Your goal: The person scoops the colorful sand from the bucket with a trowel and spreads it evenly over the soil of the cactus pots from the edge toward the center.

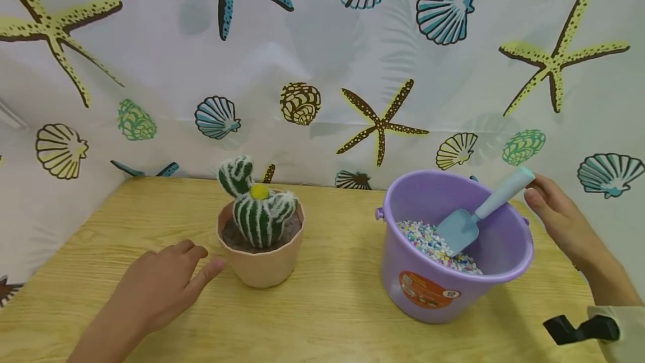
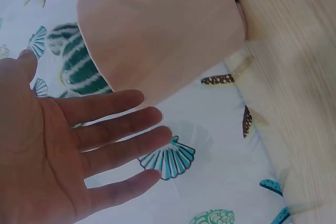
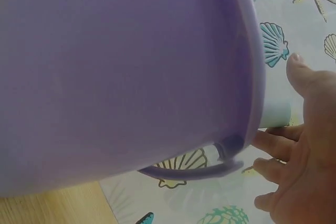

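A small knitted green-and-white cactus (image 1: 259, 226) with a yellow tuft stands in a peach pot (image 1: 264, 268). My left hand (image 1: 163, 282) is just left of the pot, its fingers spread and holding nothing in the left wrist view. To the right stands a purple bucket (image 1: 395, 268) holding small multicoloured beads (image 1: 423, 240). A light blue toy shovel (image 1: 504, 192) leans in it, blade on the beads and handle over the rim. Beside the handle end is my right hand (image 1: 569, 223), thumb apart from the fingers; whether the fingers touch the handle is unclear.
Both containers stand on a light wooden table (image 1: 332, 307). Behind them hangs a white cloth (image 1: 312, 43) printed with starfish and shells. The bucket's purple carrying handle (image 3: 194, 172) hangs behind it in the right wrist view.
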{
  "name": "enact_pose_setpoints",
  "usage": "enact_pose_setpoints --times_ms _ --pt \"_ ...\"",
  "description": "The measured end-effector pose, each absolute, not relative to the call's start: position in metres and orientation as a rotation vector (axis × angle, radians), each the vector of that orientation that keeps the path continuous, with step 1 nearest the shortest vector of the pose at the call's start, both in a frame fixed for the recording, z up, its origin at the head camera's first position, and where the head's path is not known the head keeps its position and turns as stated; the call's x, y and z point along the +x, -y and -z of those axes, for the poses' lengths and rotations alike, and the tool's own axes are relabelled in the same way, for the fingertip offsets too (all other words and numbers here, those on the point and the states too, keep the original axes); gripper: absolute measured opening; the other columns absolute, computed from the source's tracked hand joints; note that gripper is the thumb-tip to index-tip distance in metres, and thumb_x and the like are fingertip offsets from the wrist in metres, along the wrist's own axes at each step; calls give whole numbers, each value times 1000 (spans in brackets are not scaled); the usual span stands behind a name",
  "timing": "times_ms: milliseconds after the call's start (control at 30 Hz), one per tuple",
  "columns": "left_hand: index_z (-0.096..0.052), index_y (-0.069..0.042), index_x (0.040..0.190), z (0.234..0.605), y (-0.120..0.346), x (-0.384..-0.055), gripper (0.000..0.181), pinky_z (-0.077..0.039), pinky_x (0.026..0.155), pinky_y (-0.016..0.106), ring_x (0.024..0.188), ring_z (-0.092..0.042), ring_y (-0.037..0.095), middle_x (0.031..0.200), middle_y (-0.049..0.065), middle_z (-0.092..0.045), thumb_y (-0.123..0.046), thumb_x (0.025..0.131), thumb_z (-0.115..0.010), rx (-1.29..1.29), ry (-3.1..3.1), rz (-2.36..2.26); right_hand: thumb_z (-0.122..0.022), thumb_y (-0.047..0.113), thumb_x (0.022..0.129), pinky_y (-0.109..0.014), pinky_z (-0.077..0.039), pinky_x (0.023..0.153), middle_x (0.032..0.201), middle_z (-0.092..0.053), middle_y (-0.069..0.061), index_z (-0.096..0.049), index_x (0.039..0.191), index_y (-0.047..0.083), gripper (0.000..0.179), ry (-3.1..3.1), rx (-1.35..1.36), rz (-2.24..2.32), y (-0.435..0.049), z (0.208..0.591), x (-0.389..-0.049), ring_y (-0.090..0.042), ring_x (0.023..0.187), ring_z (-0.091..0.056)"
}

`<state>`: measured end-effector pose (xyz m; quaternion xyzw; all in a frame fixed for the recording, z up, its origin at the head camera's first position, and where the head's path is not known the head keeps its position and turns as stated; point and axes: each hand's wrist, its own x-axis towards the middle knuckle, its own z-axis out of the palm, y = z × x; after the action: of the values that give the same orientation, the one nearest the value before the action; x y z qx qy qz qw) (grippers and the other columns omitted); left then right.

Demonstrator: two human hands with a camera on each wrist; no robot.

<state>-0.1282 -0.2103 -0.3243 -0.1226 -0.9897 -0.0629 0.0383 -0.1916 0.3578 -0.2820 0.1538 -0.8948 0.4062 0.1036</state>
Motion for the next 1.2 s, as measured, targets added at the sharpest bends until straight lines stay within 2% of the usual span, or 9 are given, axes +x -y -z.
enact_pose_setpoints --times_ms 67,100,200,300,400,533,700,967,1200 --pt "-66 -4 110 325 205 -127 57 -51 73 52 94 -65 33 110 14 -65 -51 99 -38 -413 3058 262 -36 22 105 -2 -31 90 145 -40 5 -21 152 11 51 2646 431 -1167 -355 282 -192 2 131 -32" --pt "-66 -4 111 325 202 -126 55 -51 74 51 95 -65 32 112 13 -65 -51 99 -39 -429 3071 301 -38 22 104 -7 -34 96 146 -41 3 -21 152 11 52 2651 412 -1170 -353 280 -191 -1 134 -33" --pt "-64 -6 115 327 194 -124 52 -52 76 49 99 -65 31 119 13 -63 -49 99 -40 -475 3102 414 -46 23 101 -40 -34 111 151 -35 -19 -20 152 12 58 2669 347 -1193 -346 275 -190 -28 143 -28" --pt "-62 -9 119 329 185 -121 49 -52 77 49 102 -64 31 125 12 -61 -48 99 -42 -532 3085 463 -54 22 98 -70 -23 103 149 -30 -30 -21 152 9 64 2658 313 -1226 -337 269 -189 -48 139 -19" --pt "-61 -11 122 332 175 -119 46 -53 77 48 106 -63 30 131 11 -58 -46 99 -43 -592 3038 490 -57 21 96 -42 -40 107 144 -44 -20 -27 149 8 62 2659 307 -1198 -331 267 -188 -30 136 -40" --pt "-61 -14 123 332 162 -117 42 -53 74 44 106 -63 27 129 6 -59 -44 99 -44 -680 2968 499 -60 19 95 -5 -45 82 126 -53 10 -33 145 7 58 2654 337 -1203 -324 264 -186 7 112 -52" --pt "-59 -15 126 330 145 -116 39 -51 84 45 112 -60 24 127 2 -59 -40 99 -47 -822 2824 544 -60 16 95 -9 -47 80 116 -55 21 -42 131 15 41 2592 372 -1381 -308 259 -188 8 107 -54" --pt "-32 -7 146 342 92 -117 67 -45 99 47 127 -50 26 143 11 -45 -53 97 -41 -741 2887 863 -63 9 91 -11 -51 75 98 -67 21 -53 110 20 24 2340 389 -1577 -285 259 -190 6 91 -65" --pt "-23 -8 150 344 56 -132 79 -39 106 49 136 -39 29 150 12 -35 -58 93 -48 -662 2839 1050 -65 14 91 -15 -54 71 95 -63 20 -58 105 8 16 2378 352 -1371 -279 261 -191 5 87 -65"
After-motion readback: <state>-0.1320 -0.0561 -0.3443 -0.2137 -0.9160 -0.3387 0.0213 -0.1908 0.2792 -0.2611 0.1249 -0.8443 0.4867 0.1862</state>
